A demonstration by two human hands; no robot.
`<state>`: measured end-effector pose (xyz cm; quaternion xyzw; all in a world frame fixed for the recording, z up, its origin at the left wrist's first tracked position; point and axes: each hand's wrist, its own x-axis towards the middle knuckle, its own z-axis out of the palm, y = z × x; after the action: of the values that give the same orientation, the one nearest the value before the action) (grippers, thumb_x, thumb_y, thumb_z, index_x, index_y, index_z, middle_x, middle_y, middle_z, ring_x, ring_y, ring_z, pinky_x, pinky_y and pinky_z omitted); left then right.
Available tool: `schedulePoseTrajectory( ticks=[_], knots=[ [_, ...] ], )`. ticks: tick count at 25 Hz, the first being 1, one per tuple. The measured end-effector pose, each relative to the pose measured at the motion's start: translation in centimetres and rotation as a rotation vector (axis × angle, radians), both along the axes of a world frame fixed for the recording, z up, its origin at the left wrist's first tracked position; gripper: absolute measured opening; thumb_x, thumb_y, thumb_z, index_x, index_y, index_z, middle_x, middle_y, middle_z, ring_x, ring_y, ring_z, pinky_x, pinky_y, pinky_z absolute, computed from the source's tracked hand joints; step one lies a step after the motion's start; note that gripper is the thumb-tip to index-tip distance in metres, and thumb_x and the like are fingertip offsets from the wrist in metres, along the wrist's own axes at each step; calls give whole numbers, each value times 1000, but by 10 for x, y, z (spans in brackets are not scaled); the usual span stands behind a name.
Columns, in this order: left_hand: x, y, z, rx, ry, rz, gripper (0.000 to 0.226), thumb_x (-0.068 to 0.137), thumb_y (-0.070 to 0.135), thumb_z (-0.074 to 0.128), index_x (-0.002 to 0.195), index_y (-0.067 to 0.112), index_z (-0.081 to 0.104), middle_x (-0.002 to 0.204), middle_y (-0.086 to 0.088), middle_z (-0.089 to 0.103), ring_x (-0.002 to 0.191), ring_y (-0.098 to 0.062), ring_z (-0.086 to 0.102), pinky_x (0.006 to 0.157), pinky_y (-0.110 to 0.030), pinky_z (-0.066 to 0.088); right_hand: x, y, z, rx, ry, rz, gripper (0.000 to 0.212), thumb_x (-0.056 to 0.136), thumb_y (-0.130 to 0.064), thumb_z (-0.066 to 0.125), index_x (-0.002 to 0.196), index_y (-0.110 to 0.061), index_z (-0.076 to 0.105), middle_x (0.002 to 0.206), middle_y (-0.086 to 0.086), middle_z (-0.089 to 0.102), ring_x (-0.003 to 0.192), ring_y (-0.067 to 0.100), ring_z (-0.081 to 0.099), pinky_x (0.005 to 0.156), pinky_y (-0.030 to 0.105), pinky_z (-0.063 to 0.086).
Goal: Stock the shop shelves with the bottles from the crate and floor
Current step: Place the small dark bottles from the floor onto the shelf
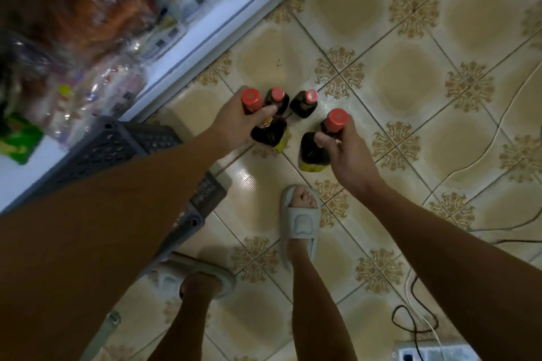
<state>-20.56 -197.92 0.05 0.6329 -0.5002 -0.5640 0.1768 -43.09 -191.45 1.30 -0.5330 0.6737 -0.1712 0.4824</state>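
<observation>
Red-capped dark bottles, caps up, long axes near vertical: left hand (234, 123) grips one neck (252, 100), right hand (343, 149) another (334, 121).

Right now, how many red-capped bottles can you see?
4. One bottle is in the left hand, one bottle in the right hand, and two stand on the floor tiles: the left one and the right one. The forearms may hide more.
</observation>
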Motion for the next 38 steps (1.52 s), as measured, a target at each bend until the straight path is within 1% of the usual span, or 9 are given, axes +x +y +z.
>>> schedulePoseTrajectory(
  ticks=[3,8,12,16,20,24,28,32,38],
  knots=[
    [39,-16,50,-131,-85,-14,26,88,43,67,80,24,50,70,11,51,60,7,49,56,-9,37,30,-27,49,-65,-18,54,31,100,-35,48,124,-16,42,104,-2,62,92,15,60,77,26,46],
    [106,-46,147,-323,-255,-156,40,84,54,66,68,26,42,63,9,47,57,-4,42,53,-17,30,103,-82,128,-240,55,197,32,99,-44,47,120,-21,46,94,-9,61,84,13,60,70,30,43],
    [167,-68,224,-405,-304,-91,45,83,59,61,73,15,54,65,-2,57,59,-15,52,60,-34,47,169,-121,199,-386,74,319,34,97,-51,45,119,-25,47,101,-3,64,92,23,62,77,40,51],
    [232,-85,313,-539,-417,-54,47,83,61,58,62,21,47,55,7,51,49,-4,47,49,-18,37,237,-152,276,-545,58,380,51,92,-59,41,124,-20,49,108,3,66,99,26,62,83,49,51],
    [305,-81,398,-543,-300,-10,37,90,49,61,69,21,51,65,3,59,61,-9,65,54,-33,61,312,-169,350,-698,5,393,43,87,-62,41,103,-22,50,88,-2,61,85,23,59,76,47,49],
    [380,-61,460,-577,-350,40,33,88,52,62,71,26,51,70,7,59,66,2,66,52,-18,56,387,-174,397,-828,-91,426,44,89,-61,45,103,-20,54,81,-5,58,79,17,57,74,48,49],
    [450,-38,485,-484,-267,154,32,82,49,68,90,18,61,94,-4,70,87,-14,72,61,-33,62,456,-173,413,-829,-74,531,53,85,-68,41,110,-24,55,99,0,66,94,26,62,83,50,51],
    [505,-9,476,-311,-249,190,33,83,41,68,106,18,64,108,0,71,98,-11,71,74,-34,62,512,-167,399,-784,-42,653,37,95,-52,47,113,-20,53,106,6,65,100,31,60,88,49,49],
    [552,16,452,-174,-202,260,15,93,25,61,107,20,60,120,-1,67,114,-11,63,86,-37,59,578,-160,380,-722,-13,718,33,98,-46,45,110,-16,48,96,3,59,93,29,59,79,42,48]
  ],
)
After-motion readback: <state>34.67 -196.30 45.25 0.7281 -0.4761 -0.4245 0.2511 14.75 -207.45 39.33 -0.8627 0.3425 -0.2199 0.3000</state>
